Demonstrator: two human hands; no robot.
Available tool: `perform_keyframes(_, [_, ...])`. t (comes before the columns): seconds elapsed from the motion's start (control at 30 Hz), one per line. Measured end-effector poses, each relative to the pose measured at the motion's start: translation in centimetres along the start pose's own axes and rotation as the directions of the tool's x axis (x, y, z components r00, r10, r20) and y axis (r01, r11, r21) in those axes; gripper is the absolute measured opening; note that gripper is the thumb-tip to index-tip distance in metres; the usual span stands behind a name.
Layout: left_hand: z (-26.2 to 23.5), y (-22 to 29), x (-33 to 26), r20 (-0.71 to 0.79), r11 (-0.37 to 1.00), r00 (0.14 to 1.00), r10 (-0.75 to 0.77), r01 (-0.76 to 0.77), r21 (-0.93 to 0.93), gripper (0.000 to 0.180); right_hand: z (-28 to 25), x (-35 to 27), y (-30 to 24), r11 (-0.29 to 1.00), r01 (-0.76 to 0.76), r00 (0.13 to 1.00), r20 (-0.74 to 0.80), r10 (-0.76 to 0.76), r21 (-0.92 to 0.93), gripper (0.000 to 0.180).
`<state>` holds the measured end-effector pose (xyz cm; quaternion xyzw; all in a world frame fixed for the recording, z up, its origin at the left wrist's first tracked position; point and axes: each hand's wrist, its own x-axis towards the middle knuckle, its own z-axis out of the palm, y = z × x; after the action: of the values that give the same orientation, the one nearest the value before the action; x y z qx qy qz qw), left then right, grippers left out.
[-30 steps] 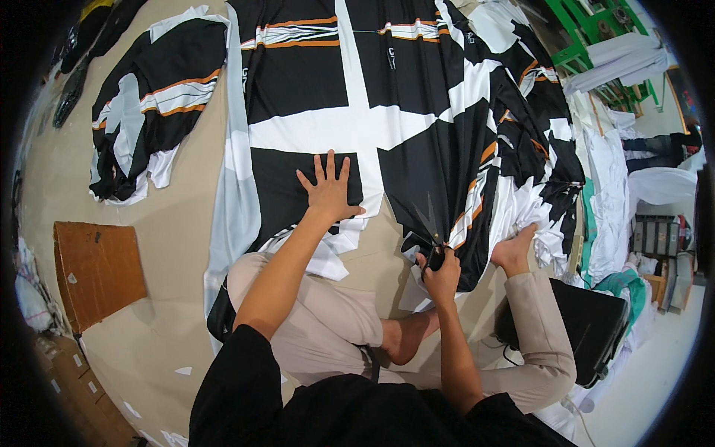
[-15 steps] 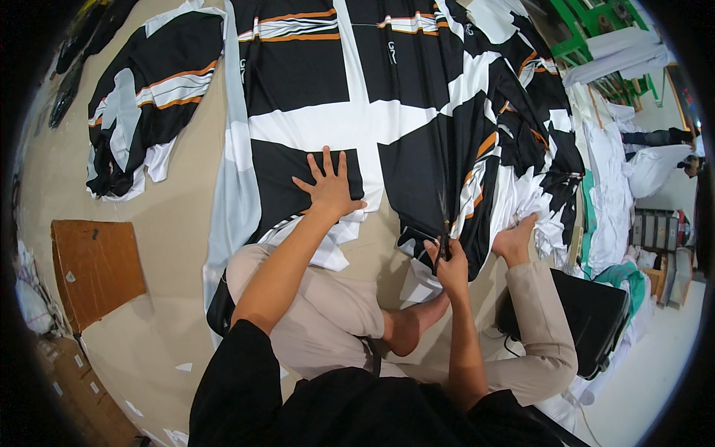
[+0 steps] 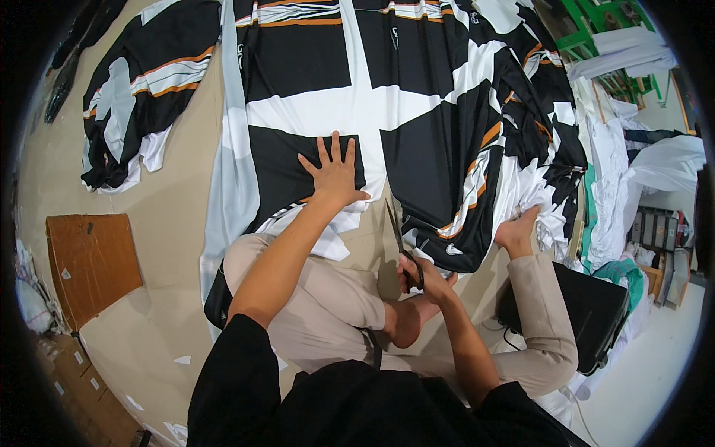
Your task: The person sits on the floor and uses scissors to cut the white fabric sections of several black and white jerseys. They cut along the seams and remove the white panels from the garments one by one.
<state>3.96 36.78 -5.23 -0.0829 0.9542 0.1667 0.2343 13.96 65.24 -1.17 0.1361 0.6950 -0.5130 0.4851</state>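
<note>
A large sheet of black and white printed fabric (image 3: 298, 74), with orange and white stripes, is spread on the floor before me. My left hand (image 3: 334, 179) lies flat on a black panel of it, fingers spread. In my right hand (image 3: 424, 277) is a pair of dark scissors (image 3: 395, 227), the fingers wrapped round the handles. The blades point away from me, over the bare gap between the two black panels. The right panel's near edge, folded over with a small white mark (image 3: 453, 249), lies just beyond my right hand.
At the left are a cut striped black piece (image 3: 149, 89), a brown cardboard sheet (image 3: 93, 264) and cardboard boxes (image 3: 78, 380). A black case (image 3: 573, 316) stands by my right leg. White cloth (image 3: 603, 186) is heaped to the right, with a green metal frame (image 3: 607, 22) at the far right.
My right hand has moved left and slightly toward me with the scissors, away from the right panel's edge. That edge has shifted rightward. My left hand stays on the fabric.
</note>
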Motion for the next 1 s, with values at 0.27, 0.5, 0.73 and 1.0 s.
perform_keyframes(0.27, [0.0,0.1,0.1,0.013,1.0,1.0,0.001,0.0,-0.006,0.136,0.1,5.1,-2.0,0.98,0.172,0.984,-0.039,-0.176,-0.097,0.056])
perform_keyframes(0.5, [0.1,0.1,0.2,0.016,1.0,1.0,-0.008,0.008,-0.024,0.136,1.5,7.4,-4.8,0.987,0.149,0.978,-0.136,-0.156,-0.064,0.054])
perform_keyframes(0.73, [0.0,0.1,0.2,0.034,1.0,0.999,-0.024,0.024,-0.01,0.136,1.6,7.9,-4.9,0.982,0.166,0.968,-0.173,-0.18,-0.09,0.053])
perform_keyframes(1.0, [-0.1,0.2,0.2,0.033,1.0,0.999,-0.023,0.024,-0.016,0.136,1.5,7.5,-5.8,0.983,0.129,0.976,-0.161,-0.149,-0.129,0.051])
